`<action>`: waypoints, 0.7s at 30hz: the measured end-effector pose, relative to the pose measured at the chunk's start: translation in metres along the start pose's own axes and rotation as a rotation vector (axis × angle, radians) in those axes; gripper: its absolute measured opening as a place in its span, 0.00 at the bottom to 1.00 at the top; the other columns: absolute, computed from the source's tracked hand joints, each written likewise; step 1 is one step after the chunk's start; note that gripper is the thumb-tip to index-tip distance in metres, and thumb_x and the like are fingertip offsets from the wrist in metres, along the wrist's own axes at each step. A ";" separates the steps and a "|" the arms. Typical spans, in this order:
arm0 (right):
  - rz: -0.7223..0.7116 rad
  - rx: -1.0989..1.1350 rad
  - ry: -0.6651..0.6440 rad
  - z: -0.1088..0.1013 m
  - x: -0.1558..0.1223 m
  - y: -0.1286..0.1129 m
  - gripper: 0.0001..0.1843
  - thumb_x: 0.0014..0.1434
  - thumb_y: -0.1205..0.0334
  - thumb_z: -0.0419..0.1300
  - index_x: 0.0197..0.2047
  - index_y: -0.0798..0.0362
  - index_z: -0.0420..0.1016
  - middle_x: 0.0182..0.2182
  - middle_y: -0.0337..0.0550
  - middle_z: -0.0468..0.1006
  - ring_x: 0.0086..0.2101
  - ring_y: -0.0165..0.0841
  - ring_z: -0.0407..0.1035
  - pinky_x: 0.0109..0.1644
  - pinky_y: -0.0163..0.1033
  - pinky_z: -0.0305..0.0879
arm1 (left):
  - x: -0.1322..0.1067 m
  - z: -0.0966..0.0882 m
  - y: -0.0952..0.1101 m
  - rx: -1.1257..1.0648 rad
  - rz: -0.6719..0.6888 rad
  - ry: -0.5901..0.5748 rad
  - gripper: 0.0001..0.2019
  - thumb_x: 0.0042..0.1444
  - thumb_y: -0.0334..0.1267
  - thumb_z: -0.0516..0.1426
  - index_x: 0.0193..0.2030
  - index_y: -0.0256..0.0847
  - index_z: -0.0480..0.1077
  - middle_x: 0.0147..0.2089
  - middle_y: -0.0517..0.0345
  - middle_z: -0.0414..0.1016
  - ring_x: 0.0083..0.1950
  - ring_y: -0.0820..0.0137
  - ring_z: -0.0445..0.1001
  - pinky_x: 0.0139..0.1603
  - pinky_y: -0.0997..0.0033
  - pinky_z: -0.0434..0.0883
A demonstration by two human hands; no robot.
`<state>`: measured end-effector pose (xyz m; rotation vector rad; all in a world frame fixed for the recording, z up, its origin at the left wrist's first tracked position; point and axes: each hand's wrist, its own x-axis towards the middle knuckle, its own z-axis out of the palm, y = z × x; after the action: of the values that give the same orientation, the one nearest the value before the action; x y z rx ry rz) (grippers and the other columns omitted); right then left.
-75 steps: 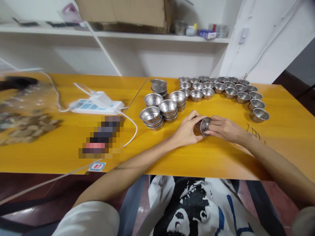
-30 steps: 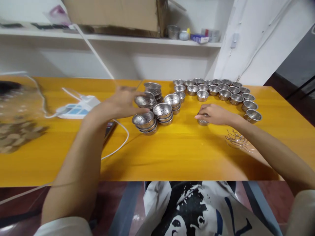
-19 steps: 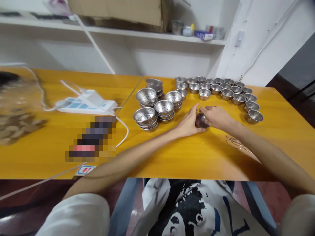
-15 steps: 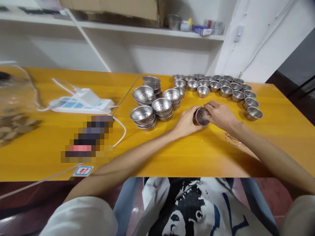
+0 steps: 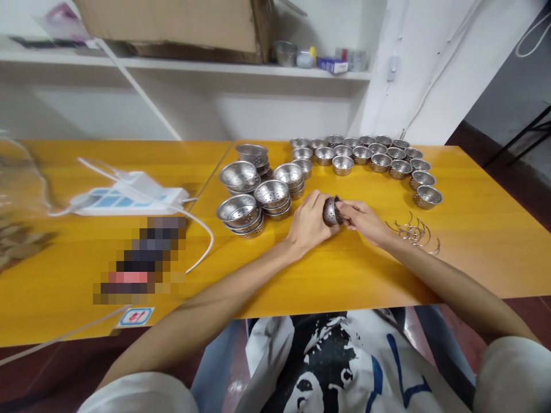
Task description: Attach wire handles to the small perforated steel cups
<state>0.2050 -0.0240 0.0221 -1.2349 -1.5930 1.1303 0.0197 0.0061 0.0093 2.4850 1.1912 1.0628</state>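
Perforated cup [image 5: 331, 211] tilts between the left hand [image 5: 310, 221], wrapped around its wall, and the right hand [image 5: 360, 219], at its rim, its hold unclear; should the left grip slacken under pressure from three o'clock, it might skid toward nine, toppling stacked cups [image 5: 274, 201].

At your fingers [image 5: 313, 207], it's shiny, perforated metal on that cup [image 5: 330, 213]! Left of them, the stacked cups [image 5: 241, 211] flash glossy metal too; to their right, wires [image 5: 412, 233] gleam, smooth and metallic. Beneath your fingers, a smooth, glossy tabletop [image 5: 322, 281]; far beyond, a matt cardboard box [image 5: 172, 24].
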 end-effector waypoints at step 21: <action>-0.431 -0.837 -0.052 -0.106 -0.073 0.007 0.26 0.80 0.44 0.59 0.36 0.50 0.85 0.38 0.50 0.82 0.32 0.37 0.75 0.39 0.44 0.68 | 0.100 -0.106 -0.039 0.231 -0.151 0.011 0.41 0.46 0.41 0.75 0.68 0.38 0.72 0.66 0.37 0.80 0.67 0.40 0.78 0.72 0.40 0.74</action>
<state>0.3219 -0.0768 0.0390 -1.2487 -2.3381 0.1994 -0.0339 0.0918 0.1214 2.5052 1.5580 0.9491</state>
